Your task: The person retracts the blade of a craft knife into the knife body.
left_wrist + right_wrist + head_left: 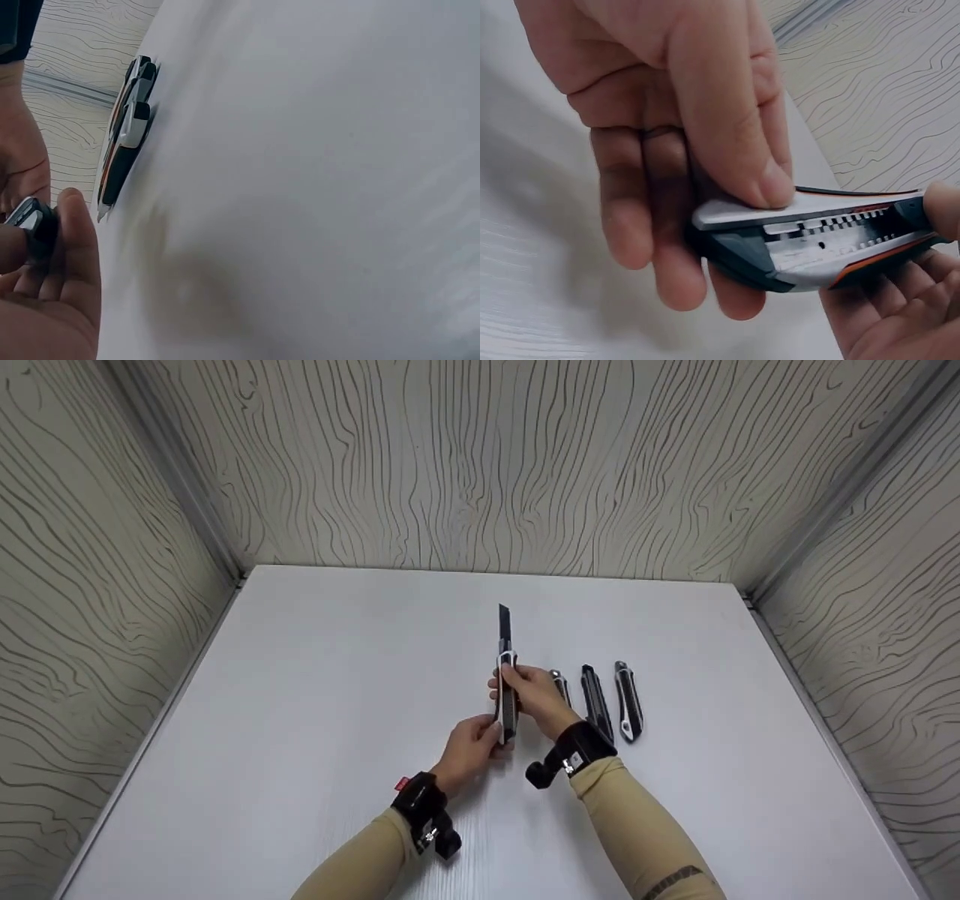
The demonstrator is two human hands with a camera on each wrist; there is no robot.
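Observation:
A black-and-white snap-off utility knife (507,712) is held up between the two hands in the head view, its dark blade (505,622) extended and pointing away. The right hand (541,694) grips the handle's middle, its thumb on the upper face. Below it, the left hand (472,746) pinches the butt end between thumb and fingers. In the right wrist view, the left hand (705,127) looms large with its thumb at the knife's (817,240) rounded end. The right hand (911,304) shows at the right edge, and a toothed slot runs along the handle between them.
Three more utility knives lie to the right on the white table (337,660): one (561,684) partly behind the right hand, a darker one (596,701), and a black-and-white one (628,701). Wood-grain panels (465,472) stand behind and at both sides.

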